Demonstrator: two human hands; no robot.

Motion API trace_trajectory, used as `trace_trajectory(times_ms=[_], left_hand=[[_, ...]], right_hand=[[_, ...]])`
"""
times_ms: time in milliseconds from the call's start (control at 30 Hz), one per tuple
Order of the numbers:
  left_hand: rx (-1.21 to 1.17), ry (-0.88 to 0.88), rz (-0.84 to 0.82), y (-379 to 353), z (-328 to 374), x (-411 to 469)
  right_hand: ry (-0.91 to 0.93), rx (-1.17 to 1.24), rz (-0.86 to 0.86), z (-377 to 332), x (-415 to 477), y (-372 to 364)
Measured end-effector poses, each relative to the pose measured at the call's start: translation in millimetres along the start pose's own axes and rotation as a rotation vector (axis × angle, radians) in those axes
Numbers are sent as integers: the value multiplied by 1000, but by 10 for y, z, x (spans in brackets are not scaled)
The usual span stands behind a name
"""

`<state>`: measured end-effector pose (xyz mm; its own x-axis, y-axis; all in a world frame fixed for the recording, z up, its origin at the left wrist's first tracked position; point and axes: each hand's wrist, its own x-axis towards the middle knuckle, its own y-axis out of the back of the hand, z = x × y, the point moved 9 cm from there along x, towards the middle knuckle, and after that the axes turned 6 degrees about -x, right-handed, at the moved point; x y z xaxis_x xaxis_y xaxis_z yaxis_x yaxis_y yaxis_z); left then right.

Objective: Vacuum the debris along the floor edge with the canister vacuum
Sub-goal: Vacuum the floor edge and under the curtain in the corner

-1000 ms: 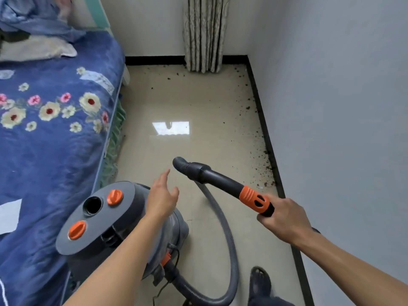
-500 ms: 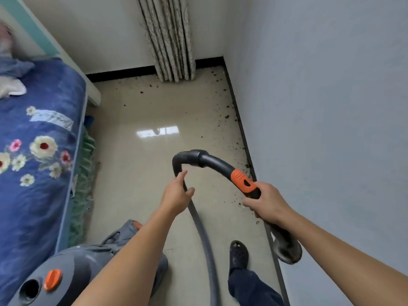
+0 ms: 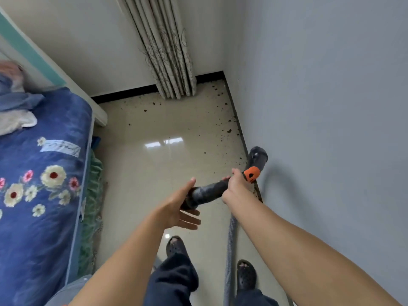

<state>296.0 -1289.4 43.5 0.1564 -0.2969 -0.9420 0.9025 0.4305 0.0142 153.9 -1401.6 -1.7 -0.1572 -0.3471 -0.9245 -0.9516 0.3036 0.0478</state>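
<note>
One hose handle [image 3: 207, 193], crosswise, mouth toward wall [image 3: 331, 129], right hand [image 3: 235, 189] gripping

One head-worn wide-angle camera looks steeply down and forward, close above the right hand [image 3: 235, 188] gripping the vacuum handle [image 3: 207, 193]; beyond that grip the floor [image 3: 165, 164] runs to the curtain [image 3: 167, 62].

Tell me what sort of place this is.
Most likely a bedroom in a home. A bed with a blue floral cover runs along the left, and a long curtain hangs down to the glossy tiled floor.
</note>
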Motion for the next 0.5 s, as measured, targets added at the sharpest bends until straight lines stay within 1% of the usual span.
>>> trace_trajectory(times_ms=[67, 100, 167, 200, 233, 267, 333, 367, 400, 433, 467, 500], left_hand=[[-244, -19, -8, 5, 185, 102], [-304, -55, 22, 58, 301, 169], [-324, -118, 94, 220, 543, 275], [-301, -150, 111, 312, 698, 318], [-260, -184, 119, 410, 877, 364], [-214, -215, 120, 513, 1079, 416], [-133, -254, 102, 748, 1476, 540], [-101, -259, 80, 872, 1657, 617], [-67, -254, 52, 1004, 1832, 704], [-23, -240, 21, 1144, 1998, 796], [33, -227, -11, 1287, 2165, 884], [96, -215, -42, 1434, 2320, 953]], right_hand=[[-64, 25, -22, 76, 8, -139], [-83, 24, -77, 91, -10, -220], [-88, -62, -273, 85, -38, -382], [-41, -186, -335, 32, -16, -398], [76, -352, -316, -84, 73, -347], [260, -526, -206, -291, 214, -261], [659, -948, 104, -756, 392, -167], [827, -1199, 219, -902, 408, -261], [964, -1419, 249, -954, 432, -465], [1063, -1566, 226, -941, 466, -718], [1130, -1654, 187, -913, 503, -999], [1172, -1691, 143, -903, 524, -1278]])
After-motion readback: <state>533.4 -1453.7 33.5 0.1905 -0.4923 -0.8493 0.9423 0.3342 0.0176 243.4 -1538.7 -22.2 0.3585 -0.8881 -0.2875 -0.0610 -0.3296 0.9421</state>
